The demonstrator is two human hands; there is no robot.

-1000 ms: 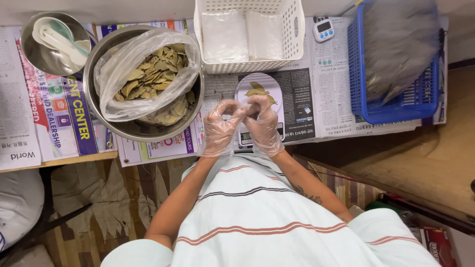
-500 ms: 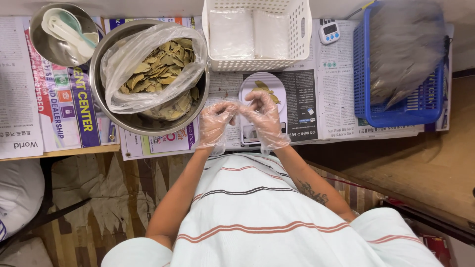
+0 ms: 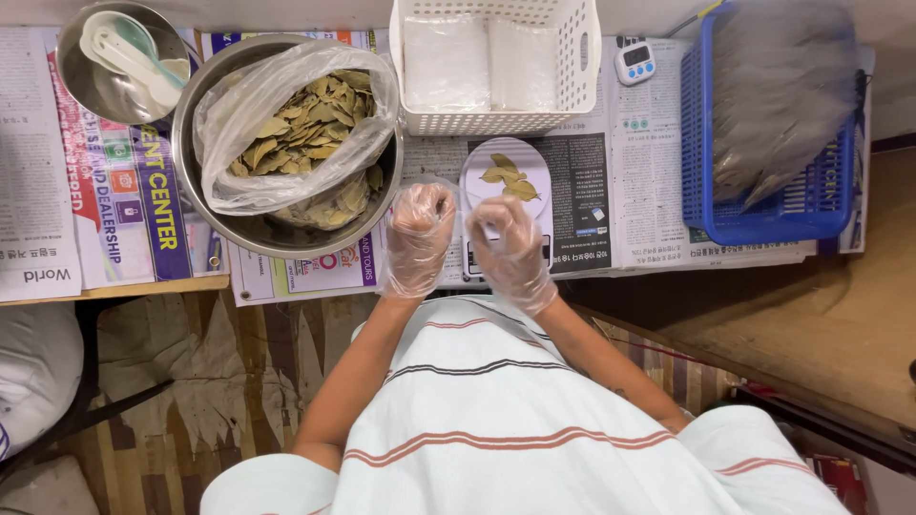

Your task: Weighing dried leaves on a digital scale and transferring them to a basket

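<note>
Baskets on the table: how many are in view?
2. A white basket sits at the top centre, holding clear bags. A blue basket sits to its right, filled with clear packets. None seems hidden, though the table runs past the frame.

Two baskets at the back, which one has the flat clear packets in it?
The white basket, behind the hands; the blue basket at right holds a greyish heap instead.

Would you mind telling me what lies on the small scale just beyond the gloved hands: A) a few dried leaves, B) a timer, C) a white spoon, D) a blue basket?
A: a few dried leaves lie on the round white scale, just beyond the left hand and right hand.
</note>
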